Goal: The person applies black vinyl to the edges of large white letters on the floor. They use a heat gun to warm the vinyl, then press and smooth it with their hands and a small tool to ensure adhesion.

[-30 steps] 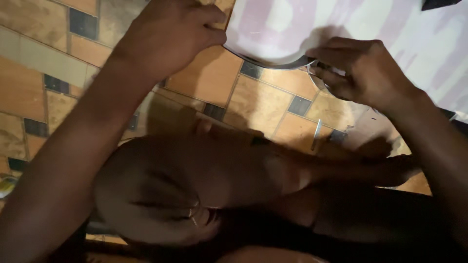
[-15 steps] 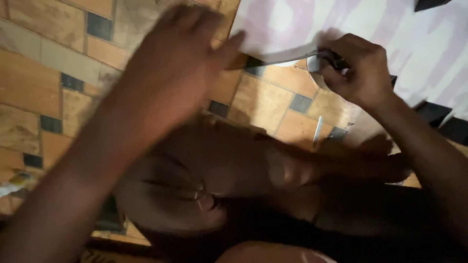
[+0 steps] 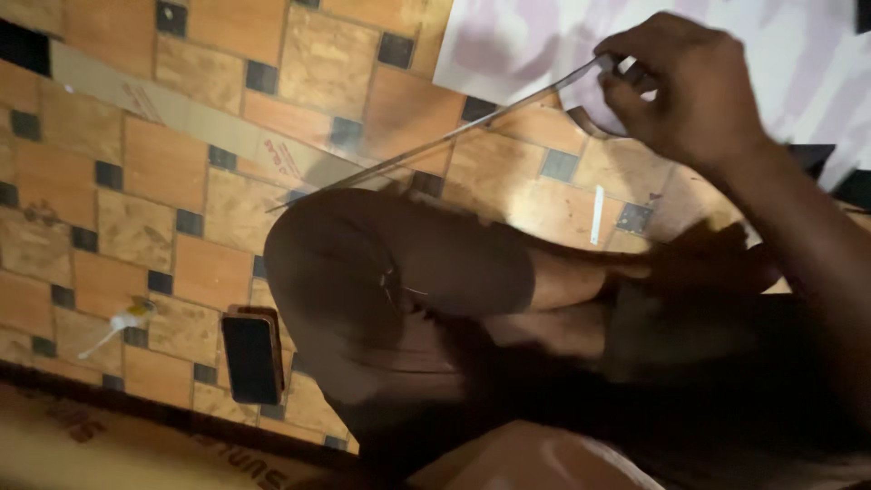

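Fingers (image 3: 635, 86) of the right hand (image 3: 689, 91) are pinched together on the near end of a long thin strip (image 3: 426, 145), which looks like a narrow band or tape drawn taut; its exact kind cannot be told from the blur. From the fingertips the strip runs away down and to the left, over the tiled floor (image 3: 181, 227), ending past the raised knee (image 3: 363, 263). Just beyond the fingers lies a pale sheet of cloth or paper (image 3: 526, 36) with faint mauve patches, and the pinch sits at its lower edge. Left hand: not in view, state not determinable. Step in hand, by judgement: the strip is being held stretched along or from the sheet's edge, as in measuring or marking. The next move appears to call for a steady pinch and an anchored far end, which nothing now holds. Count: one strip, one sheet, one dark phone (image 3: 249, 358) lying flat well below and left of the fingers, one small white stick-like object (image 3: 118, 327) farther left, one short white sliver (image 3: 596, 213) on the tiles just below the fingers.
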{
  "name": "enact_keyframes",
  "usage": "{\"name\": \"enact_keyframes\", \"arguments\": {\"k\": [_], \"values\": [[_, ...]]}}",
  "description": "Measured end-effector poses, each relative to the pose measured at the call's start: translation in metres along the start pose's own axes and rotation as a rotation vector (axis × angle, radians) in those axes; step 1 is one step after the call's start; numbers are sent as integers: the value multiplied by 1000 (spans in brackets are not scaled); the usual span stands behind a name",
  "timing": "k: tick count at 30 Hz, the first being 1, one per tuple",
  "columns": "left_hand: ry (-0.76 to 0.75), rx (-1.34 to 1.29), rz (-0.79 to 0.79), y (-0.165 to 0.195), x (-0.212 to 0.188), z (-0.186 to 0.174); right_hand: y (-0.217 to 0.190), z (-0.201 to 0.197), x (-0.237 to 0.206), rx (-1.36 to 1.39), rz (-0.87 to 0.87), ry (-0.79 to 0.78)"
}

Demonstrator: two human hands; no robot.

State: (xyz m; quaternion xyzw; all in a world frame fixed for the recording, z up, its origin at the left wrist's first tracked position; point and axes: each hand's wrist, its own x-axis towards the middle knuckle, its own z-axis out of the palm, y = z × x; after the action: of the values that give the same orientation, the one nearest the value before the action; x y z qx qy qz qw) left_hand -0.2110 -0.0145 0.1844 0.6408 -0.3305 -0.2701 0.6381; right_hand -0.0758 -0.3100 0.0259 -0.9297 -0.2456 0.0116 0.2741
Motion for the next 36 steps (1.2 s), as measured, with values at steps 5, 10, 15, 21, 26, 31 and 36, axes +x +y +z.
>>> {"name": "enact_keyframes", "arguments": {"k": [5,10,15,21,26,31,36], "values": [[0,2,24,17,-4,40,-21,-6,-13,5,-37,12],[-16,1,65,8,6,54,-29,-9,-15,4,-26,4],[-35,-52,56,10,-8,53,-48,-5,-21,104,41,-8],[95,71,5,1,-2,58,-62,-12,-24,118,64,-11],[170,1190,-250,-81,72,-45,-66,-17,-25,104,70,45],[-248,727,-592,-160,126,-105,-54,-19,-17,184,121,100],[-154,613,-747,-194,135,-131,-22,-53,-16,110,185,-51]]}}
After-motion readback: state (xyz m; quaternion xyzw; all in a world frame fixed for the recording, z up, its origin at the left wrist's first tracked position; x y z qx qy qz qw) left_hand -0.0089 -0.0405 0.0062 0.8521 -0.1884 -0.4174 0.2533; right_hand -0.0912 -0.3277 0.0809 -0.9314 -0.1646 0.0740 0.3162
